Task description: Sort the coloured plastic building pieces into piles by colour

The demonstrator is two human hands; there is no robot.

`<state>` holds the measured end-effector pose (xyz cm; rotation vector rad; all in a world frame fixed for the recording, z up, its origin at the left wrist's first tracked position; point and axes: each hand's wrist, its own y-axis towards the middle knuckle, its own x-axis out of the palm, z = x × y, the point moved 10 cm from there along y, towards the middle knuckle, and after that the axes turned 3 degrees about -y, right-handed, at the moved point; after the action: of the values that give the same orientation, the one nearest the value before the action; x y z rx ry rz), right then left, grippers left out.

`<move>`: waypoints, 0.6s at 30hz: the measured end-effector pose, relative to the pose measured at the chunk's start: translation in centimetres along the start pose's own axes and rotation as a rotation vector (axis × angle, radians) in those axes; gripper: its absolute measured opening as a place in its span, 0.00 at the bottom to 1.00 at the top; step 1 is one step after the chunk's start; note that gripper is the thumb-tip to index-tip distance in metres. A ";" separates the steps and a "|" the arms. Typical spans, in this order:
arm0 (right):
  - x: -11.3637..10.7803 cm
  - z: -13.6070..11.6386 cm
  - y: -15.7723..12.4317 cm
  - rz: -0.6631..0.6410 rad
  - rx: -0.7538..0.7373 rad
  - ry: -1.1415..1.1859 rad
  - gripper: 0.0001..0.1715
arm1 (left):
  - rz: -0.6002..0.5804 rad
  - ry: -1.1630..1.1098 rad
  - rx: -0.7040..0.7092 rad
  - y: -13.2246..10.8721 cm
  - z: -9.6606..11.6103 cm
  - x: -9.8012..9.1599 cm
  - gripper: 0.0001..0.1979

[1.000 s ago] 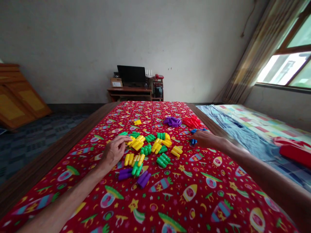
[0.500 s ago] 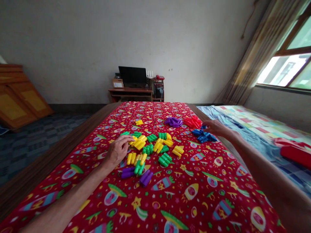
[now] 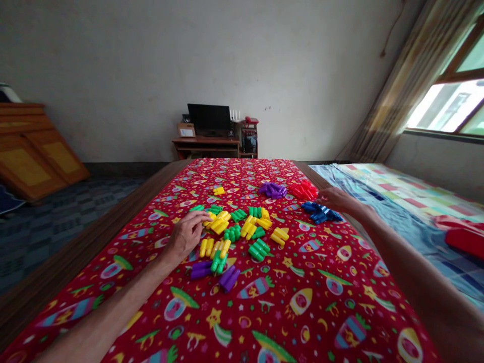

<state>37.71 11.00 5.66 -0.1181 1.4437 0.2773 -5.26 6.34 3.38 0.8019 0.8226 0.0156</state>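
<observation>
Beside the fingertips of our left hand (image 3: pixel 186 235) lie yellow blocks (image 3: pixel 220 222), too overlapped for us to count surely; whether those fingers pinch one we cannot tell. Mixed among them we count about eight green blocks (image 3: pixel 259 250), with two loose purple blocks (image 3: pixel 229 279) nearest us and one lone yellow block (image 3: pixel 218 191) farther off. All look like glossy plastic, shaped as short rounded tubes joined side by side. Our right hand (image 3: pixel 336 199), well apart from the left, hangs with bent fingers over the edge of the blue pile (image 3: pixel 321 214); we cannot tell if it holds anything. Two more piles sit just beyond, one red pile (image 3: pixel 302 190) and one purple pile (image 3: pixel 273 190), their pieces heaped and uncountable. Everything rests on one red cloth (image 3: pixel 260 313) printed with rockets and stars, edged by dark-grained wood. Outward, we see one flat black monitor (image 3: pixel 209 118) and one tilted-looking wooden cabinet (image 3: pixel 38 156).
</observation>
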 end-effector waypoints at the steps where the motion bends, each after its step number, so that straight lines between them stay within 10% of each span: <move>1: -0.2 0.0 0.0 0.022 -0.001 0.001 0.16 | 0.002 0.000 0.006 0.0 0.1 0.0 0.17; 6: -2.7 -2.1 -0.1 0.167 0.010 0.038 0.17 | -0.002 0.010 -0.003 0.0 0.5 -0.1 0.17; 10: -3.4 -9.3 -0.9 0.195 -0.157 0.301 0.22 | 0.013 0.020 0.002 0.0 1.0 -0.5 0.17; 18: 3.0 -18.4 0.9 0.249 -0.171 0.685 0.34 | 0.104 0.049 -0.163 -0.2 -2.3 -1.0 0.21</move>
<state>20.07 7.63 0.46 -0.1840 2.1180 0.6051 -7.58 7.36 2.96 0.6920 0.8141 0.1928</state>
